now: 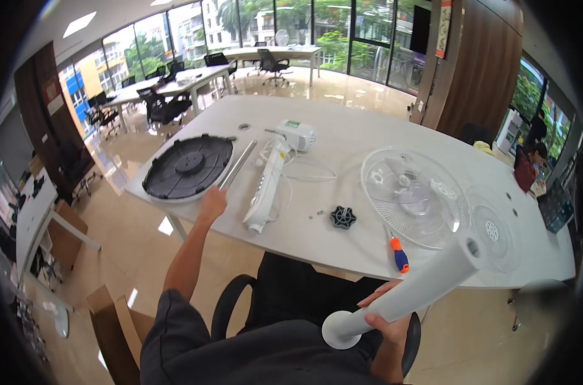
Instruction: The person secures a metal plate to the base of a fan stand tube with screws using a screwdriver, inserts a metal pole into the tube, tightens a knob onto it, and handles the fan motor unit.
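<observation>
Now the right grip (pixel 391 326) wraps a white tube (pixel 429 282) near its flange (pixel 337 333), the left grip (pixel 212 205) a metal rod (pixel 240 163).

Right fingers (pixel 373 319) round white tube (pixel 426 282); left fingers (pixel 217 194) at metal rod (pixel 241 164).

Left grip (pixel 213 205) extended forward, right grip (pixel 393 326) curled.

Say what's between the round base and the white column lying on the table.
The metal rod, its near end in the left hand; seen in the head view.
</observation>
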Demonstrator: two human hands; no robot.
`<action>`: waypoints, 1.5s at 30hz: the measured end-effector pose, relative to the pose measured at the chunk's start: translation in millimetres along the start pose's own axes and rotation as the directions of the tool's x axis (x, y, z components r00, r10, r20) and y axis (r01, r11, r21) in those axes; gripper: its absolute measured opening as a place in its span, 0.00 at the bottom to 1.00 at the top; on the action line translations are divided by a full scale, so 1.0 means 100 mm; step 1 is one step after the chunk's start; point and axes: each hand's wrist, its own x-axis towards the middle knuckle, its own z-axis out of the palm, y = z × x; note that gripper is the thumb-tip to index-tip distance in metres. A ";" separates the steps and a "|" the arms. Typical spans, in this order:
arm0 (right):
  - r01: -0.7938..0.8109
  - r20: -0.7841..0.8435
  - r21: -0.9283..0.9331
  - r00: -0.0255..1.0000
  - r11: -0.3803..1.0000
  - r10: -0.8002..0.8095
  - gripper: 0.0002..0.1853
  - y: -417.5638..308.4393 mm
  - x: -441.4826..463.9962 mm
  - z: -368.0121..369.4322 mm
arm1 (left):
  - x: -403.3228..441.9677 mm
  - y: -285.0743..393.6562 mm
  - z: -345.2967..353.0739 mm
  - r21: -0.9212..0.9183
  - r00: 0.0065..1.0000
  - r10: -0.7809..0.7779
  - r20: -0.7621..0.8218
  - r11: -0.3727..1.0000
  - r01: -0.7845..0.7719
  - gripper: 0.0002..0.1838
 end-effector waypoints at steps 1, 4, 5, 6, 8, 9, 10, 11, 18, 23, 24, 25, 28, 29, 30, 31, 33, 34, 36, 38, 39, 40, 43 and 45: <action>-0.017 0.027 -0.015 0.999 1.000 0.017 0.29 0.02 0.01 0.00 | -0.06 -0.22 0.01 0.047 0.995 0.096 -0.039 0.994 -0.094 0.22; -0.056 0.051 -0.039 0.997 0.998 0.058 0.28 0.06 0.05 0.03 | -0.44 0.34 -1.03 -0.239 0.994 -0.071 -0.086 0.970 0.049 0.21; -0.087 0.150 -0.069 0.984 0.994 0.096 0.28 0.11 0.11 0.05 | -0.52 0.56 -1.35 -0.501 0.985 -0.170 -0.034 0.856 0.131 0.20; -0.117 0.257 -0.112 0.956 0.987 0.143 0.28 0.15 0.18 0.09 | -0.65 0.77 -1.62 -0.720 0.964 -0.262 0.048 0.660 0.215 0.20; -0.121 0.325 -0.149 0.931 0.981 0.164 0.23 0.20 0.36 0.31 | -0.65 1.20 -2.07 -0.867 0.990 -0.120 -0.079 0.499 -0.009 0.16; -0.091 0.383 -0.224 0.907 0.970 0.173 0.20 0.21 0.45 0.43 | -0.59 1.43 -2.26 -0.918 0.989 -0.037 -0.142 0.378 -0.117 0.15; -0.052 0.433 -0.297 0.883 0.953 0.183 0.18 0.23 0.52 0.53 | -0.52 1.69 -2.44 -0.945 0.975 0.044 -0.217 0.239 -0.221 0.15; -0.023 0.442 -0.336 0.879 0.941 0.179 0.21 0.31 0.57 0.63 | -0.47 1.97 -2.61 -0.958 0.966 0.086 -0.244 0.135 -0.254 0.15; 0.214 0.344 -0.355 0.935 0.910 -0.086 0.19 0.68 0.58 0.85 | -0.52 3.01 -2.94 -0.956 0.885 0.365 -0.290 -0.146 -0.254 0.18; 0.158 0.276 -0.439 0.961 0.885 -0.035 0.19 0.79 0.55 0.68 | -0.81 3.21 -2.72 -0.991 0.883 0.451 -0.130 -0.095 -0.097 0.17; 0.132 0.261 -0.460 0.965 0.878 -0.009 0.23 0.84 0.54 0.64 | -0.82 3.23 -2.64 -0.990 0.886 0.443 -0.140 -0.076 -0.119 0.17; 0.106 0.243 -0.479 0.970 0.871 0.016 0.27 0.89 0.52 0.61 | -0.83 3.25 -2.56 -0.989 0.887 0.437 -0.149 -0.054 -0.139 0.16; 0.099 0.207 -0.481 0.978 0.871 0.003 0.26 0.98 0.49 0.55 | -0.83 3.32 -2.41 -0.980 0.895 0.406 -0.185 -0.006 -0.200 0.15; 0.088 0.198 -0.480 0.980 0.873 0.010 0.26 1.01 0.48 0.53 | -0.83 3.33 -2.39 -0.982 0.895 0.410 -0.174 -0.003 -0.189 0.15; 0.103 0.205 -0.490 0.979 0.866 -0.001 0.26 1.02 0.49 0.52 | -0.82 3.33 -2.39 -0.982 0.886 0.432 -0.169 0.003 -0.189 0.14; 0.118 0.213 -0.499 0.977 0.858 -0.010 0.26 1.03 0.49 0.50 | -0.82 3.34 -2.40 -0.982 0.877 0.451 -0.164 0.008 -0.188 0.14; 0.114 0.236 -0.478 0.972 0.871 0.003 0.25 1.04 0.50 0.48 | -0.84 3.33 -2.43 -0.987 0.861 0.489 -0.138 0.009 -0.163 0.14; 0.121 0.265 -0.457 0.964 0.881 0.005 0.24 1.05 0.50 0.46 | -0.85 3.33 -2.43 -0.989 0.842 0.526 -0.123 0.007 -0.149 0.13; 0.045 0.313 -0.413 0.945 0.910 0.096 0.22 1.06 0.50 0.39 | -0.86 3.34 -2.37 -0.989 0.828 0.550 -0.112 0.021 -0.148 0.14; -0.030 0.370 -0.375 0.912 0.927 0.179 0.21 1.05 0.50 0.33 | -0.87 3.34 -2.36 -0.988 0.816 0.568 -0.109 0.032 -0.154 0.15; -0.036 0.420 -0.326 0.890 0.945 0.178 0.20 1.03 0.51 0.29 | -0.87 3.34 -2.37 -0.988 0.788 0.607 -0.104 0.025 -0.150 0.13; -0.046 0.468 -0.279 0.866 0.959 0.178 0.20 1.01 0.51 0.27 | -0.86 3.35 -2.38 -0.989 0.760 0.642 -0.101 0.016 -0.145 0.12; -0.255 0.532 -0.116 0.800 0.960 0.277 0.22 0.82 0.51 0.23 | -0.78 3.39 -2.39 -0.993 0.676 0.728 -0.111 -0.050 -0.109 0.12; -0.342 0.706 0.015 0.669 0.940 0.232 0.24 0.80 0.58 0.10 | -0.78 3.45 -2.34 -0.994 0.514 0.854 -0.080 -0.108 0.024 0.13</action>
